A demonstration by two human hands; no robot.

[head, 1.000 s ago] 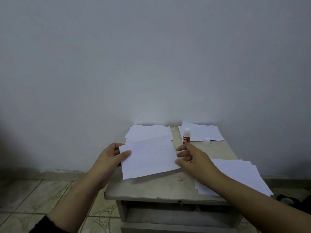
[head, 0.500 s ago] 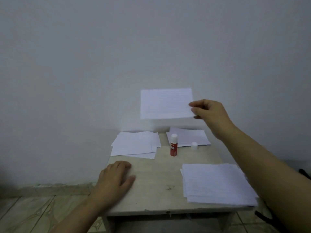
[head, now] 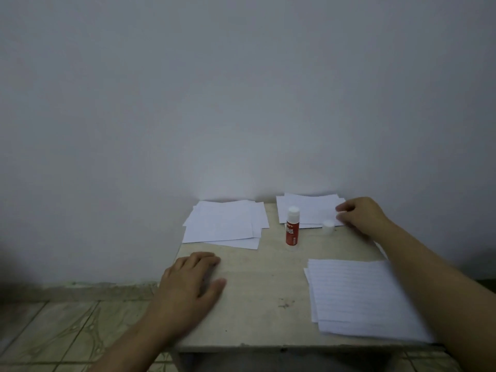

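Trouble waited beside my right hand (head: 362, 218), curled at the far pile (head: 308, 208), grip unclear: it could knock the loose cap (head: 328, 226). My left hand (head: 188, 288) lay flat.

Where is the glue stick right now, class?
Head view: the glue stick stands upright between the far left paper pile and the far right paper pile, its loose cap to its right.
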